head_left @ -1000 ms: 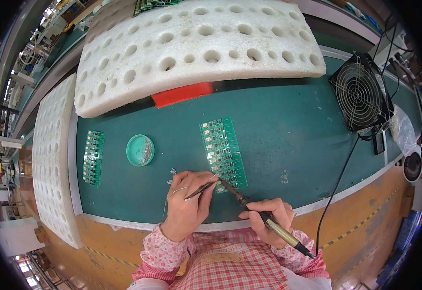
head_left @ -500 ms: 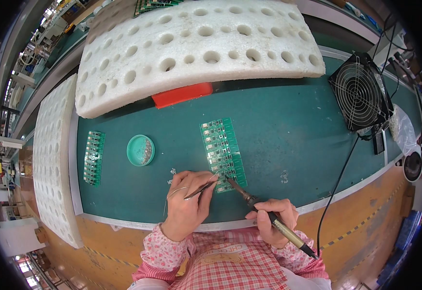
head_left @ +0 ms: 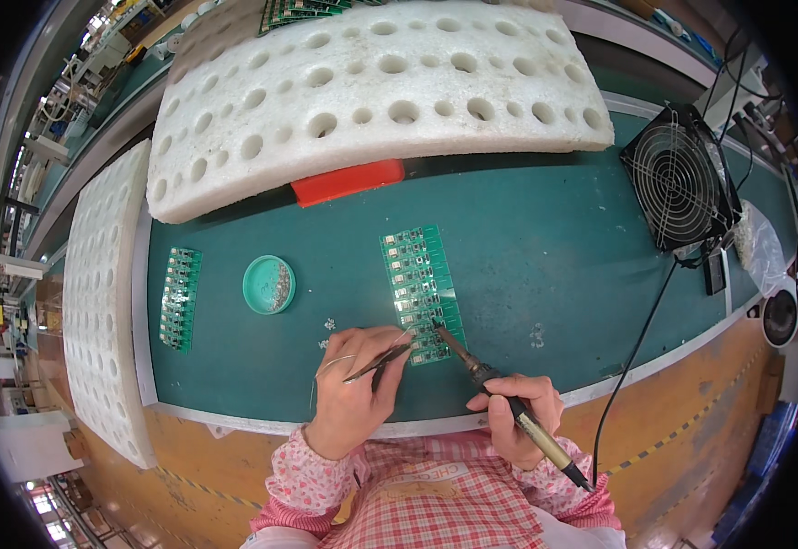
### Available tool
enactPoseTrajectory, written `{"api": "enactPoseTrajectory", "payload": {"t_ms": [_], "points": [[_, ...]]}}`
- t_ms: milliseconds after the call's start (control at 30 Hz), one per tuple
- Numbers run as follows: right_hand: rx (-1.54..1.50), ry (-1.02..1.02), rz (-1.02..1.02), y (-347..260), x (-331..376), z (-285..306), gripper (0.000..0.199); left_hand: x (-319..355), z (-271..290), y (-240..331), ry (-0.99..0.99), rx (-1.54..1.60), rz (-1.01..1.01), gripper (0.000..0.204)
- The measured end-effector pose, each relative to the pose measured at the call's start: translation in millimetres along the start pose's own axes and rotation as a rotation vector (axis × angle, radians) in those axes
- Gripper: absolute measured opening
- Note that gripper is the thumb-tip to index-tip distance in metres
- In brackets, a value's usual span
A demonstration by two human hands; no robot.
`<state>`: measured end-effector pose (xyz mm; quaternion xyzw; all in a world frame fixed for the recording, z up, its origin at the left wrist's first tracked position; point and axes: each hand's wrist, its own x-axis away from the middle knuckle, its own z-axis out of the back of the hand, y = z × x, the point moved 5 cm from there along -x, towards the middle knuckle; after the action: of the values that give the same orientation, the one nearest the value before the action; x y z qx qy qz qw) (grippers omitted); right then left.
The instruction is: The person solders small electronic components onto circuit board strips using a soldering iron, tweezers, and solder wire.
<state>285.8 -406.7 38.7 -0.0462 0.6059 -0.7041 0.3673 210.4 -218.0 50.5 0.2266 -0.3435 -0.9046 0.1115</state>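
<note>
A green circuit board panel (head_left: pixel 420 288) lies on the green mat (head_left: pixel 527 247) in front of me. My left hand (head_left: pixel 355 389) grips metal tweezers (head_left: pixel 382 360) whose tips touch the panel's near end; a thin solder wire (head_left: pixel 330 366) curls by the same hand. My right hand (head_left: pixel 516 416) holds a soldering iron (head_left: pixel 486 377) like a pen, its tip resting on the panel's lower right corner, close to the tweezer tips.
A round green dish (head_left: pixel 269 285) of small parts and a second green board strip (head_left: pixel 179 298) lie to the left. White perforated foam slabs (head_left: pixel 371 87) sit behind and at the left. A black fan (head_left: pixel 678 178) stands at right, its cable (head_left: pixel 632 352) crossing the bench edge.
The soldering iron has drawn back toward me along the panel, its tip now at the near right corner. The left hand and tweezers have barely moved.
</note>
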Motion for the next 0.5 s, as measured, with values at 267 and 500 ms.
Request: {"api": "enactPoseTrajectory", "payload": {"t_ms": [267,500], "points": [[0.003,0.031,-0.03,2,4,2,0.02,20,38,-30,0.164,0.037,0.23,0.018],[-0.043,0.084,-0.035,4,7,0,0.017,25,46,-42,0.228,-0.131,0.231,0.017]]}}
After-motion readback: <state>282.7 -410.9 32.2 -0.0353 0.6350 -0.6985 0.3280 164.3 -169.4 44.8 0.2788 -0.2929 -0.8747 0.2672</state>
